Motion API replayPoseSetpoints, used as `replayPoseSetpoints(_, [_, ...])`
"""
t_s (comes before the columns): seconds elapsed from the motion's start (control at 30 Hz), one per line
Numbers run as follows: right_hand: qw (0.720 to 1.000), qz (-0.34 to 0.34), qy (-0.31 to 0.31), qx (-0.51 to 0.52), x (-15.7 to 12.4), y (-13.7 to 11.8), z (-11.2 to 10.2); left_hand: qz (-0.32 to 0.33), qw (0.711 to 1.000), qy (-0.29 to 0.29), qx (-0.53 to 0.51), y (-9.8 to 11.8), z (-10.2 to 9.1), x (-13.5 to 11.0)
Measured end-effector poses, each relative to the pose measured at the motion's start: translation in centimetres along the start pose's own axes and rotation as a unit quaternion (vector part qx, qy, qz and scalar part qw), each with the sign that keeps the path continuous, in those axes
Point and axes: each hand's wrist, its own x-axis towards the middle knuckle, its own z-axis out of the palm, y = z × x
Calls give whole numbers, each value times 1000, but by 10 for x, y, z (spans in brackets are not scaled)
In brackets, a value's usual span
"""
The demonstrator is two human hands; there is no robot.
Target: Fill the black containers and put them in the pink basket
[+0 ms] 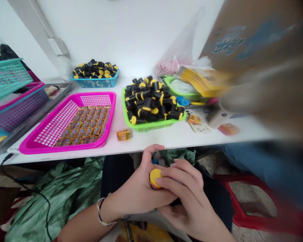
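Observation:
Both my hands are held together over my lap, below the white table's front edge [166, 143]. My left hand [138, 188] is closed round a small piece with a yellow cap [154, 177]; its body is hidden in my fingers. My right hand [187, 195] curls over it from the right, fingertips pressing on the yellow cap. On the table straight ahead, a green basket [151, 125] is heaped with black tubes with yellow caps. A small orange packet [123, 134] lies loose near the table edge.
A pink basket [65, 134] holds rows of small orange packets. A blue basket [96, 82] of black and yellow tubes stands at the back. Stacked teal and pink baskets [12, 94] are at left. A blurred person with a cardboard box [255, 37] is at right, near a red stool [255, 208].

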Motion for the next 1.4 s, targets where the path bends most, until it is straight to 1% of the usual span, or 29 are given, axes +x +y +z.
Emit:
replayPoseSetpoints(0.1, [1000, -24, -5, -9, 1, 2, 1, 6, 997, 44, 61, 4, 4, -3])
replayPoseSetpoints(0.17, [999, -33, -7, -6, 1, 3, 4, 7, 995, 62, 80, 4, 3, -4])
replayPoseSetpoints(0.23, [999, -44, -7, -5, 1, 4, 6, 17, 993, 64, 95, 3, 1, -4])
replayPoseSetpoints(0.3, [998, -56, -14, -5, 1, 6, 8, 44, 989, 58, 126, 3, -1, -6])
replayPoseSetpoints(0.37, [998, -61, -28, -5, 1, 7, 9, 81, 975, 63, 195, 9, -4, -10])
replayPoseSetpoints(0.43, [998, -59, -36, -2, 1, 8, 11, 108, 944, 74, 303, 20, -8, -17])
replayPoseSetpoints(0.5, [999, -46, -25, 3, 0, 9, 14, 111, 902, 81, 410, 39, -17, -26])
replayPoseSetpoints(0.53, [999, -39, -16, 6, -1, 10, 15, 109, 882, 90, 450, 50, -24, -31])
replayPoseSetpoints(0.6, [1000, -26, 0, 7, -2, 14, 16, 90, 844, 138, 509, 77, -46, -38])
replayPoseSetpoints(0.63, [1000, -22, 7, 3, -3, 16, 16, 70, 823, 178, 535, 92, -60, -40])
replayPoseSetpoints(0.67, [1000, -20, 9, -4, -4, 20, 15, 35, 796, 217, 564, 107, -76, -41])
replayPoseSetpoints(0.7, [1000, -17, 8, -12, -5, 23, 14, -9, 769, 239, 593, 120, -93, -39])
replayPoseSetpoints(0.77, [1000, -12, 8, -26, -5, 31, 11, -100, 708, 250, 653, 142, -125, -31])
replayPoseSetpoints(0.8, [1000, -8, 4, -29, -5, 35, 10, -118, 697, 250, 662, 149, -139, -25])
replayPoseSetpoints(0.83, [1000, -5, 2, -29, -4, 39, 9, -131, 693, 242, 666, 153, -150, -20])
replayPoseSetpoints(0.87, [1000, 0, 1, -27, -3, 42, 8, -141, 695, 230, 667, 154, -160, -14])
replayPoseSetpoints(0.93, [1000, 9, 4, -20, -1, 48, 8, -155, 706, 202, 661, 150, -171, -7])
replayPoseSetpoints(1.03, [1000, 21, 2, -6, 6, 55, 11, -165, 712, 175, 660, 137, -178, -5])
replayPoseSetpoints(1.17, [1000, 29, -3, 3, 23, 69, 11, -153, 706, 180, 668, 128, -184, -11])
replayPoseSetpoints(1.23, [999, 36, -7, -19, 38, 81, 11, -148, 703, 184, 671, 129, -186, -13])
replayPoseSetpoints(1.3, [997, 49, -8, -54, 56, 97, 13, -139, 695, 195, 678, 131, -184, -15])
replayPoseSetpoints(1.37, [994, 66, -12, -86, 73, 113, 17, -119, 677, 220, 692, 133, -175, -18])
replayPoseSetpoints(1.4, [992, 75, -17, -101, 80, 120, 19, -105, 665, 236, 701, 132, -167, -20])
